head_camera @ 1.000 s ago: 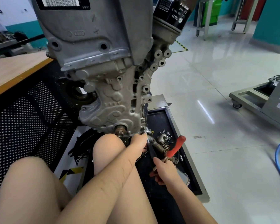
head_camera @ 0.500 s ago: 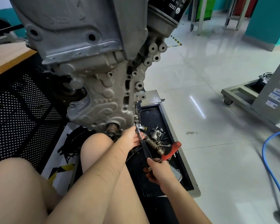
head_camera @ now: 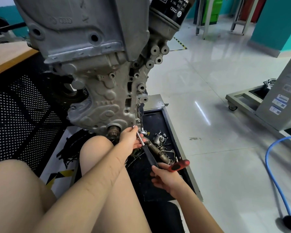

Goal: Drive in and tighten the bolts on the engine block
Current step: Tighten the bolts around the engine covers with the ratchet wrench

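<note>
Engine block, T-handle driver slanting up-left to its lower edge, left fingers pinching shaft, right fingers gripping handle

Engine block overhead, cluttered tray beneath, open floor rightward.

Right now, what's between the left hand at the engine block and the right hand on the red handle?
Head view: the tool's shaft, metal near the left hand, black-sleeved toward the right hand on the red T-handle. Behind it, loose metal parts in the black tray.
</note>
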`<state>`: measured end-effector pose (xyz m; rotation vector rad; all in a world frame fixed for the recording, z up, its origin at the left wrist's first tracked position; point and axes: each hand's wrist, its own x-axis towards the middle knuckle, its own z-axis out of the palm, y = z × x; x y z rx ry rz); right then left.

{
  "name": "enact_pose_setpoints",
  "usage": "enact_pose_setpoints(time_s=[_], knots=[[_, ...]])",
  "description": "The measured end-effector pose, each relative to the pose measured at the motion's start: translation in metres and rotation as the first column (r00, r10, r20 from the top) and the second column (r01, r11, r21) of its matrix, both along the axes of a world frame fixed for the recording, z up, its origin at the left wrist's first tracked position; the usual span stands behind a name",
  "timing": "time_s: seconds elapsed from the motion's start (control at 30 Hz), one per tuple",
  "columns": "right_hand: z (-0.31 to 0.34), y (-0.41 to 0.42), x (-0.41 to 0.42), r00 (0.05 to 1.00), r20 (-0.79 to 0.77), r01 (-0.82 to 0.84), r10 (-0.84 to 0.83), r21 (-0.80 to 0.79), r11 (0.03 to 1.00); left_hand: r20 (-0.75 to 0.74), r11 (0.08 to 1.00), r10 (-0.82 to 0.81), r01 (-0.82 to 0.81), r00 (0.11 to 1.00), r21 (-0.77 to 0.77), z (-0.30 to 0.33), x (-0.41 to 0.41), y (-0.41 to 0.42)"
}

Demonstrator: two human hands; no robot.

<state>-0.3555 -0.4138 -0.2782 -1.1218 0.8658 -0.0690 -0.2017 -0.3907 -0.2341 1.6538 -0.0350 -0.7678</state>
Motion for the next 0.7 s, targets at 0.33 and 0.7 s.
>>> enact_pose_setpoints(time_s=[0.33,0.7], knots=[[0.051,-0.006,0.001,0.953,0.289,0.076,-0.09,0.059,0.995,0.081,0.976,-0.046,0.062,0.996,-0.207,0.053,0.004,0.05],[0.13,0.045,0.026,0.888,0.425,-0.121,0.174,-0.149,0.981,-0.033,0.905,0.102,-0.106,0.994,-0.411,0.096,0.032,0.097]])
